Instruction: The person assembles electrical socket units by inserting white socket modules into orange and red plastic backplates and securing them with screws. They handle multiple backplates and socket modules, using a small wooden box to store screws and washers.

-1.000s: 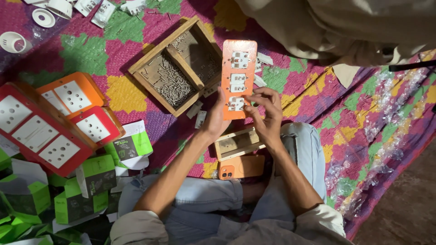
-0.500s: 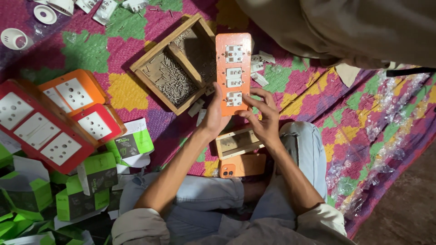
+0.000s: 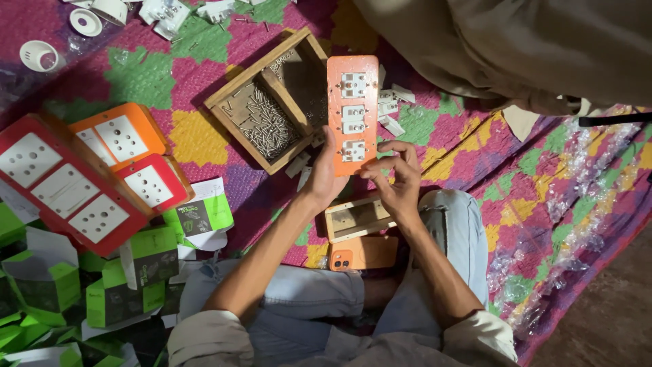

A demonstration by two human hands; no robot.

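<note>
The left hand [image 3: 324, 178] grips the lower end of an orange socket board [image 3: 352, 112], held upright above the wooden screw tray [image 3: 268, 102]. The right hand [image 3: 401, 180] pinches at its bottom socket with curled fingertips; whether it holds a screw, I cannot tell. A loose left-hand grip could probably tip the board, dropping small parts onto the patterned mat [image 3: 475, 156].

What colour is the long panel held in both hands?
Orange, with three white socket modules; the long panel shows best in the head view.
</note>
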